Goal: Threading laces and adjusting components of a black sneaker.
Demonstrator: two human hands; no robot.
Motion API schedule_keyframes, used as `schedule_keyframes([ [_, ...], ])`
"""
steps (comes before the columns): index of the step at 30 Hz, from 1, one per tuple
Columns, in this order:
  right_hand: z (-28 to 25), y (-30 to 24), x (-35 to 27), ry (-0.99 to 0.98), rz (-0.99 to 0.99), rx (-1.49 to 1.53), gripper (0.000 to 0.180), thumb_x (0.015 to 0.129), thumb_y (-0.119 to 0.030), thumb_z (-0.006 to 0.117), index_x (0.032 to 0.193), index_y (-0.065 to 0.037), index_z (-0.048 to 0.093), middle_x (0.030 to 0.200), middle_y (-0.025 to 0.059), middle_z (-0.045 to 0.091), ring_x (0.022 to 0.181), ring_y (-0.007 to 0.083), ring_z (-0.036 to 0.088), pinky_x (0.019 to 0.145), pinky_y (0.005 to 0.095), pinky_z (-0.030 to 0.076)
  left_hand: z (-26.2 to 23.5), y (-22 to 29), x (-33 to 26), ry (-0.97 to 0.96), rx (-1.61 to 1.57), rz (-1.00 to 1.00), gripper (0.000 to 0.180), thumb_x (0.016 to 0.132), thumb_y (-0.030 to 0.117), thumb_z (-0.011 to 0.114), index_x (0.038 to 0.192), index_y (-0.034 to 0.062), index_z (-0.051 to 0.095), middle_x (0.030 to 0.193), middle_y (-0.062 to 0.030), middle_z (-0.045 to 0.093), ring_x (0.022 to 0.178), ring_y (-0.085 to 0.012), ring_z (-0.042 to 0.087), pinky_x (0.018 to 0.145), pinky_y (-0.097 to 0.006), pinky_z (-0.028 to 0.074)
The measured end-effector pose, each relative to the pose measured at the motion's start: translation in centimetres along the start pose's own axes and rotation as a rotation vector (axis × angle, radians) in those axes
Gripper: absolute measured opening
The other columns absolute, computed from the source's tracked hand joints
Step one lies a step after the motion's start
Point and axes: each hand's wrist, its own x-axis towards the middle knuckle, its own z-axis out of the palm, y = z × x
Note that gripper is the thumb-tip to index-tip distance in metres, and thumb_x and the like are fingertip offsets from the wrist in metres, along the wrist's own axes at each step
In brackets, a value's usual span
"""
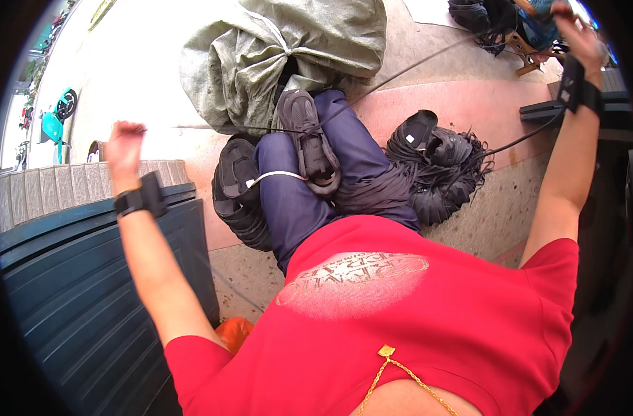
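Observation:
My left hand (124, 142) is raised at the left, closed in a fist on one end of a thin dark cord (399, 71). The cord runs taut across my crossed legs and up toward the top right. My right hand (576, 35) is lifted high at the top right, fingers curled around the cord there. A second strand drops from near my right wrist to a black tangled bundle of cord (441, 170) on the floor beside my legs. Both wrists wear black straps. I am seated in a red shirt, navy trousers and dark shoes.
A large grey sack (282, 55) lies beyond my feet. A dark green ribbed panel (88, 277) stands at my left, with something orange (234, 331) by its base. A wooden stool (528, 59) and more dark bundles sit at the top right. The floor is speckled stone.

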Motion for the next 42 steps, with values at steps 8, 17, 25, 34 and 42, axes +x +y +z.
schedule_keyframes([
  [8,0.4,36.8,0.6,0.551,0.395,-1.085,0.017,0.078,-0.024,0.058,0.083,-0.007,0.061,0.064,-0.0022,0.051,0.057,0.0072,0.043,0.050,0.0222,0.037,-8.7,-0.3,-4.8,0.543,0.351,-0.128,0.014,0.077,0.017,0.064,0.074,0.0099,0.053,0.060,-0.0010,0.052,0.053,-0.0128,0.049,0.051,-0.029,0.041],
  [17,0.5,54.8,-1.1,0.111,0.377,-1.753,0.018,0.076,-0.017,0.049,0.070,-0.006,0.063,0.071,0.0165,0.060,0.070,0.0324,0.058,0.063,0.0406,0.044,6.9,-19.7,-5.6,0.035,0.416,-0.611,0.023,0.079,0.029,0.063,0.086,0.0090,0.056,0.058,0.0059,0.042,0.048,-0.0045,0.036,0.044,-0.020,0.028],
  [25,1.6,55.0,-1.0,0.288,0.284,-1.891,0.018,0.076,-0.019,0.050,0.079,-0.011,0.066,0.082,0.0070,0.059,0.087,0.0255,0.051,0.073,0.0426,0.036,11.2,-22.3,-6.7,-0.074,0.901,-0.528,0.043,0.087,0.044,0.045,0.090,0.0040,0.058,0.051,0.0057,0.032,0.049,-0.0043,0.029,0.045,-0.021,0.023],
  [34,1.5,55.4,0.0,-0.008,0.339,-2.037,0.014,0.068,-0.012,0.052,0.074,-0.007,0.065,0.082,0.0084,0.059,0.085,0.0261,0.052,0.072,0.0426,0.036,10.5,-23.9,-7.3,-0.034,0.982,-0.457,0.026,0.083,0.021,0.054,0.096,-0.0001,0.060,0.069,0.0004,0.056,0.058,-0.0073,0.048,0.053,-0.022,0.039],
  [42,3.5,54.3,-1.0,0.066,0.280,-2.079,0.016,0.072,-0.020,0.056,0.075,-0.007,0.065,0.086,0.0087,0.057,0.089,0.0255,0.050,0.072,0.0419,0.036,10.1,-23.8,-7.7,-0.058,0.892,-0.572,0.023,0.081,0.019,0.057,0.093,-0.0012,0.061,0.064,0.0035,0.054,0.054,-0.0058,0.046,0.050,-0.020,0.037],
])
